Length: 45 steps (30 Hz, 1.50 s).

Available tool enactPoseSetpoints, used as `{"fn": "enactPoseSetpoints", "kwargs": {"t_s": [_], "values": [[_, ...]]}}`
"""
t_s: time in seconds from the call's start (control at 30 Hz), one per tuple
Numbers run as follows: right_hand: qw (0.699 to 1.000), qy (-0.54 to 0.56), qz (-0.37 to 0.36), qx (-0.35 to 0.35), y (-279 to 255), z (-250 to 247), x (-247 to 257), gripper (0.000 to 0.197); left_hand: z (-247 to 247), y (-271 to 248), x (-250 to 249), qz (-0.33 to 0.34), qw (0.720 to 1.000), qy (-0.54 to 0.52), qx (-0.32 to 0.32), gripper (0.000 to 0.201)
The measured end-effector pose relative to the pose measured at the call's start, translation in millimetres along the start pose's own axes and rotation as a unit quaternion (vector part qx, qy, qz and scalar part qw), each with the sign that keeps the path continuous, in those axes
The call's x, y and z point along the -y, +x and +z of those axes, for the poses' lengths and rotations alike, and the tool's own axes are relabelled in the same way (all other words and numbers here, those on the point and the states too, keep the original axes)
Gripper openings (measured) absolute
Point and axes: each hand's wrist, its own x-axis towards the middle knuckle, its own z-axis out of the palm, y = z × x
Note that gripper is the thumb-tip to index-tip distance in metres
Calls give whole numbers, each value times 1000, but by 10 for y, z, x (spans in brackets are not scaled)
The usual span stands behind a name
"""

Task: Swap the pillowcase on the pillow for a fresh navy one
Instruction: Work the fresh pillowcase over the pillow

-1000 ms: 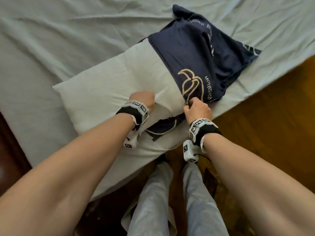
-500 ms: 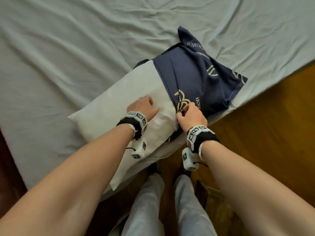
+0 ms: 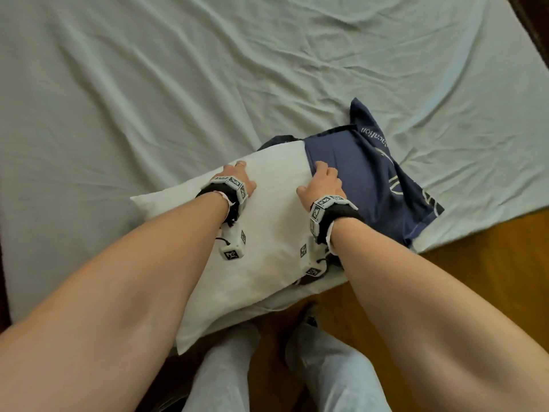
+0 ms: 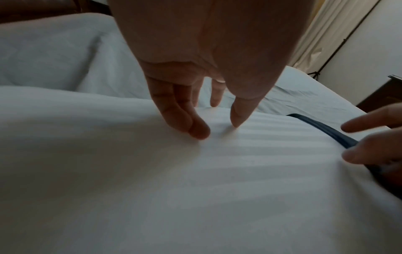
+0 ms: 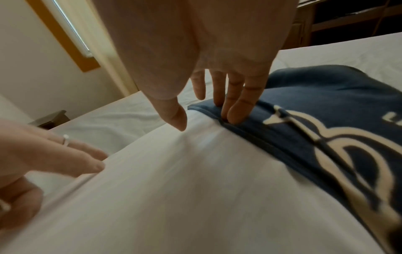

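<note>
A white striped pillow (image 3: 267,233) lies slantwise on the bed, its near corner hanging over the bed's edge. The navy pillowcase (image 3: 371,179) with cream lettering covers only its far right end. My left hand (image 3: 237,176) rests on the bare pillow with straight fingers, its fingertips (image 4: 195,130) pressing into the fabric. My right hand (image 3: 322,179) lies at the pillowcase's open hem (image 5: 219,120): its fingers (image 5: 239,110) touch the navy edge and its thumb (image 5: 179,120) the white pillow (image 5: 195,189). Neither hand grips anything.
A wrinkled pale sheet (image 3: 178,84) covers the bed. Wooden floor (image 3: 490,278) lies to the right, and my legs in pale trousers (image 3: 225,376) stand at the bed's edge. More white bedding (image 4: 43,51) lies beyond the pillow, and a dark bedside cabinet (image 4: 387,92) stands by the wall.
Both hands left the pillow's near side and moved across its top. The right hand let go of the navy hem it pinched; the left released the pillow. Their fingers now lie straight.
</note>
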Motion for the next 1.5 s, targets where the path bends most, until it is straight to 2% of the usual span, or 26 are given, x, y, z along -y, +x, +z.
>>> {"fn": "enactPoseSetpoints", "kwargs": {"t_s": [0.1, 0.2, 0.27, 0.37, 0.43, 0.5, 0.63, 0.73, 0.83, 0.93, 1.03, 1.1, 1.2, 1.23, 1.27, 1.33, 1.37, 1.43, 1.5], "values": [[999, -22, 25, -14, 233, 44, 51, 53, 38, 173, -21, -48, 998, -45, 3, 70], [998, -42, 27, -28, 514, 80, 176, 45, 31, 328, -15, -19, 1000, -9, 7, 69], [998, -56, 20, -37, 722, 99, 233, 44, 30, 428, -59, 13, 1000, 24, 16, 49], [996, -84, 11, -30, 1021, 160, 256, 40, 45, 515, -189, -17, 999, 25, 25, 24], [996, -92, 8, 6, 1191, 159, 247, 42, 63, 554, -260, -43, 999, -18, 18, 9], [992, -117, -17, 53, 1350, 88, 249, 43, 121, 549, -285, -64, 991, -113, 16, 3], [984, -127, -50, 119, 1543, -84, 182, 34, 228, 514, -327, -94, 941, -325, 16, 10], [983, -38, -109, 142, 1551, -204, 329, 24, 98, 522, -420, -66, 899, -433, 15, 21], [954, -5, -236, 187, 1506, -234, 529, 17, 64, 536, -633, -30, 871, -490, 28, 22], [939, 8, -282, 199, 1562, -283, 572, 23, 77, 558, -759, -26, 842, -539, 19, 22], [951, -20, -227, 206, 1677, -310, 399, 25, 52, 570, -745, -41, 869, -493, 12, 17], [957, -8, -206, 201, 1639, -326, 329, 26, -10, 589, -717, -80, 891, -447, -23, 13], [967, -8, -177, 181, 1487, -356, 286, 23, -103, 546, -680, -125, 917, -375, -58, 34], [972, -21, -155, 177, 1426, -376, 262, 28, -120, 510, -648, -126, 930, -340, -63, 38], [974, -49, -135, 176, 1356, -398, 240, 42, -134, 460, -601, -128, 943, -300, -61, 41], [965, -133, -109, 196, 1193, -433, 187, 73, -153, 317, -488, -138, 961, -236, -34, 48], [959, -167, -98, 205, 1110, -444, 160, 82, -153, 245, -436, -137, 969, -207, -12, 56], [954, -203, -70, 208, 979, -469, 84, 80, -116, 99, -387, -111, 982, -147, 49, 74], [956, -210, -52, 200, 866, -482, 16, 63, -73, -29, -399, -76, 987, -76, 116, 77]]}}
